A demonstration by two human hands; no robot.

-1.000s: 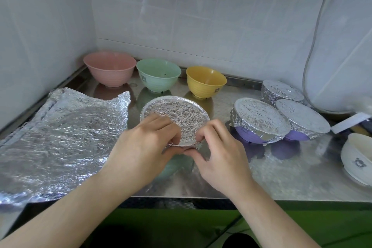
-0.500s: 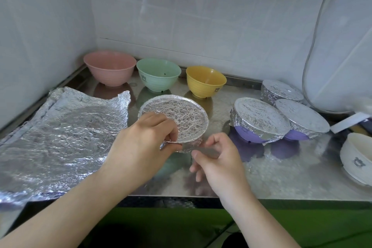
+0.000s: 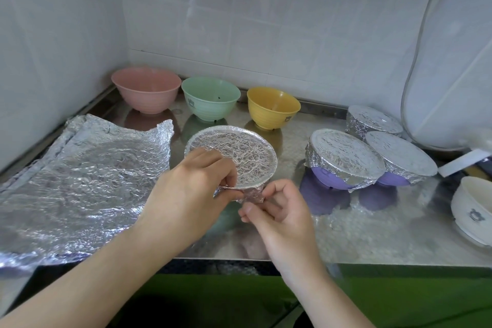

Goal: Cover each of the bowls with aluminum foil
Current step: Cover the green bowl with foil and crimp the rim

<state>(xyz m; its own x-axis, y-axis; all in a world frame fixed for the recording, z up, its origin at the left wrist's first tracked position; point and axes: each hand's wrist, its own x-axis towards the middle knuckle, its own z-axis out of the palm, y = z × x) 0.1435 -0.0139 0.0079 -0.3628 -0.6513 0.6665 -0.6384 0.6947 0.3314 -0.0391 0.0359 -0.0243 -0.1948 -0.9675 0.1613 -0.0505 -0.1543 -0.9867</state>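
Observation:
A foil-covered bowl [image 3: 239, 152] stands in the middle of the steel counter [image 3: 359, 234]. My left hand [image 3: 191, 194] pinches the foil at its near rim. My right hand [image 3: 279, 218] is just below that rim, fingers curled at the hanging foil edge. Behind it stand an uncovered pink bowl [image 3: 146, 89], a green bowl [image 3: 210, 98] and a yellow bowl [image 3: 273, 108]. Three foil-covered bowls sit at the right: one [image 3: 343, 160] nearest, one [image 3: 402, 158] beside it, one [image 3: 372, 121] behind. A large crumpled foil sheet [image 3: 80, 176] lies at the left.
A white bowl [image 3: 474, 208] stands at the far right edge. A white appliance with a cable [image 3: 452, 74] fills the right side. Tiled walls close the back and left. The counter's front edge [image 3: 372, 263] runs just under my wrists.
My right hand left the bowl's rim, dropped toward me, then came back up under the near rim. My left hand stayed pinching the foil at the rim.

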